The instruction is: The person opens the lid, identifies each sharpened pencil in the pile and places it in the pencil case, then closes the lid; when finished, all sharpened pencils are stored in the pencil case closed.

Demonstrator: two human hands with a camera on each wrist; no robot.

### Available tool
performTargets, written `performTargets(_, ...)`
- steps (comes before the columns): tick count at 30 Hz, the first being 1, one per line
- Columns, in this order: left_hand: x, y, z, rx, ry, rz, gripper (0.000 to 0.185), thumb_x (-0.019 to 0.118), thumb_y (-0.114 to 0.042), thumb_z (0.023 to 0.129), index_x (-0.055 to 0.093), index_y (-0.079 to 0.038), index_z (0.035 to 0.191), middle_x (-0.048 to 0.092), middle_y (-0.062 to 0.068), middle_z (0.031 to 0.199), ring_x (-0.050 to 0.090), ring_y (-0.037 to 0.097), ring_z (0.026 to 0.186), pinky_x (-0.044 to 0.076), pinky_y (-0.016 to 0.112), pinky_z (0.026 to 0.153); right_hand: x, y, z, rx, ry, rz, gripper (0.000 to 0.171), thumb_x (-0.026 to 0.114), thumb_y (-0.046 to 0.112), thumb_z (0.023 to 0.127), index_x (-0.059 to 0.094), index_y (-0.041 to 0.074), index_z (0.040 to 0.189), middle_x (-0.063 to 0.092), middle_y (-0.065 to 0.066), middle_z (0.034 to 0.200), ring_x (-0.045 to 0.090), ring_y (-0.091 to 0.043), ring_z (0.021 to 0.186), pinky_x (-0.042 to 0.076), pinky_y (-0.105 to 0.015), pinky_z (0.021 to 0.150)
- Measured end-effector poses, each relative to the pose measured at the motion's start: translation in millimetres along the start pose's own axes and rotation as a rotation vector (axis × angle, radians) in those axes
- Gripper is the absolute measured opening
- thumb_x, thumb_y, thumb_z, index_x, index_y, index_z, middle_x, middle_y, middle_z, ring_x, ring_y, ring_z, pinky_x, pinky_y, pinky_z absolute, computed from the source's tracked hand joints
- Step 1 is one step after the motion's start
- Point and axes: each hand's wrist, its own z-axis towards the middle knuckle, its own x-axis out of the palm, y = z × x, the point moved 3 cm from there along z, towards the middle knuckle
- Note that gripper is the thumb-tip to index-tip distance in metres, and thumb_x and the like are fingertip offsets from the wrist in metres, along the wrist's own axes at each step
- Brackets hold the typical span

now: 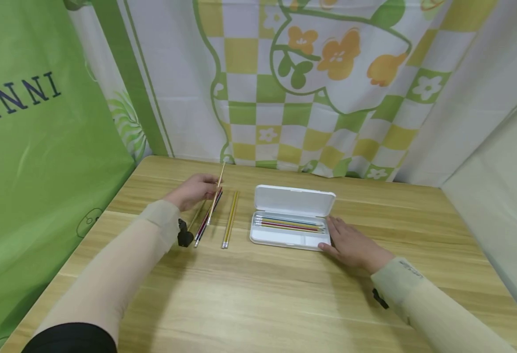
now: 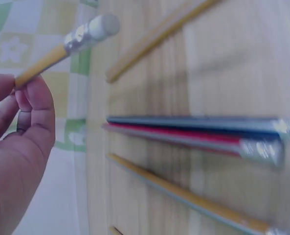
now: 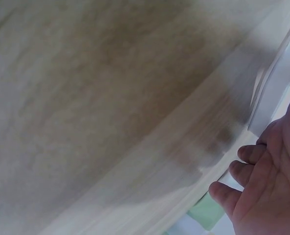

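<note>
My left hand (image 1: 196, 190) pinches a yellow pencil (image 2: 43, 64) between thumb and fingers, raised over the table with its white eraser end toward me. Below it lie a red pencil (image 2: 184, 137) and a dark blue pencil (image 2: 193, 122), side by side. More yellow pencils (image 1: 230, 219) lie just to the right of them. A white pencil case (image 1: 280, 240) stands with its lid (image 1: 293, 200) raised, holding several coloured pencils (image 1: 289, 225) in its long compartment. My right hand (image 1: 353, 245) rests with extended fingers against the case's right end.
The wooden table (image 1: 258, 304) carries everything. At its back edge hangs a checked, flowered curtain (image 1: 284, 113), and a green cloth (image 1: 42, 171) hangs along the left side.
</note>
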Motion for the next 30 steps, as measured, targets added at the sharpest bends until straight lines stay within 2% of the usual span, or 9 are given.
performTargets(3, 6.6, -7.2, 2.3, 0.026, 0.027, -0.070, 0.045, 0.043, 0.007, 0.104, 0.035, 0.021, 0.147, 0.051, 0.008, 0.102, 0.051, 0.007, 0.077, 0.050, 0.020, 0.075, 0, 0, -1, -0.005, -0.002, 0.002, 0.078, 0.051, 0.038, 0.109, 0.024, -0.022, 0.151, 0.026, -0.041, 0.157, 0.028, -0.055, 0.145, 0.028, -0.062, 0.118)
performTargets(7, 15.2, -18.9, 4.7, 0.049, 0.067, -0.109, 0.048, 0.041, 0.008, 0.104, 0.031, 0.019, 0.150, 0.049, 0.013, 0.114, 0.052, 0.010, 0.084, 0.051, 0.023, 0.080, 1, -2, -1, -0.014, -0.011, 0.001, 0.081, 0.048, 0.043, 0.109, 0.024, -0.022, 0.151, 0.027, -0.042, 0.156, 0.028, -0.057, 0.144, 0.028, -0.063, 0.117)
performTargets(12, 29.9, -36.1, 7.1, 0.069, 0.110, -0.090, 0.053, 0.043, 0.009, 0.102, 0.029, 0.015, 0.154, 0.047, 0.014, 0.120, 0.052, 0.014, 0.093, 0.053, 0.025, 0.084, 4, -5, -1, -0.021, 0.000, -0.002, 0.090, 0.037, 0.056, 0.108, 0.024, -0.022, 0.151, 0.025, -0.042, 0.156, 0.026, -0.058, 0.143, 0.027, -0.065, 0.116)
performTargets(15, 42.8, -47.8, 7.8, 0.102, 0.119, -0.005, 0.055, 0.046, 0.010, 0.101, 0.032, 0.013, 0.154, 0.049, 0.015, 0.121, 0.053, 0.018, 0.099, 0.054, 0.025, 0.084, 5, -6, 0, -0.022, 0.002, -0.003, 0.089, 0.038, 0.055, 0.108, 0.024, -0.021, 0.151, 0.025, -0.042, 0.156, 0.026, -0.058, 0.143, 0.027, -0.066, 0.116)
performTargets(18, 58.3, -59.1, 8.4, 0.148, 0.138, 0.064, 0.053, 0.050, 0.009, 0.101, 0.036, 0.013, 0.151, 0.051, 0.024, 0.124, 0.053, 0.026, 0.104, 0.055, 0.031, 0.087, 4, -6, 0, -0.015, 0.006, -0.012, 0.084, 0.042, 0.049, 0.109, 0.024, -0.021, 0.151, 0.026, -0.041, 0.157, 0.026, -0.057, 0.144, 0.027, -0.065, 0.117)
performTargets(20, 69.3, -65.7, 9.3, 0.182, 0.164, 0.099, 0.050, 0.050, 0.008, 0.101, 0.039, 0.014, 0.149, 0.052, 0.028, 0.125, 0.054, 0.033, 0.107, 0.055, 0.037, 0.090, 4, -6, 0, -0.006, 0.008, -0.020, 0.082, 0.045, 0.046, 0.109, 0.024, -0.021, 0.152, 0.026, -0.040, 0.157, 0.027, -0.056, 0.145, 0.027, -0.064, 0.117)
performTargets(24, 90.2, -73.3, 12.2, 0.232, 0.216, 0.164, 0.045, 0.051, 0.008, 0.100, 0.045, 0.017, 0.143, 0.055, 0.032, 0.121, 0.054, 0.045, 0.110, 0.055, 0.036, 0.089, 9, -11, 1, 0.003, 0.008, -0.029, 0.082, 0.046, 0.046, 0.109, 0.023, -0.020, 0.152, 0.025, -0.039, 0.158, 0.026, -0.055, 0.146, 0.026, -0.063, 0.118)
performTargets(27, 103.9, -76.7, 13.8, 0.270, 0.241, 0.294, 0.041, 0.052, 0.006, 0.100, 0.050, 0.016, 0.140, 0.059, 0.031, 0.117, 0.058, 0.041, 0.104, 0.054, 0.030, 0.084, 13, -15, 3, 0.000, 0.004, -0.041, 0.084, 0.043, 0.049, 0.109, 0.022, -0.019, 0.153, 0.025, -0.038, 0.159, 0.026, -0.054, 0.146, 0.026, -0.063, 0.118)
performTargets(30, 118.8, -79.8, 12.9, 0.329, 0.262, 0.504, 0.039, 0.053, 0.004, 0.099, 0.056, 0.012, 0.137, 0.064, 0.027, 0.116, 0.061, 0.029, 0.099, 0.054, 0.029, 0.085, 9, -12, 2, 0.004, 0.012, -0.042, 0.084, 0.041, 0.050, 0.109, 0.022, -0.019, 0.153, 0.025, -0.038, 0.159, 0.026, -0.055, 0.146, 0.026, -0.063, 0.118)
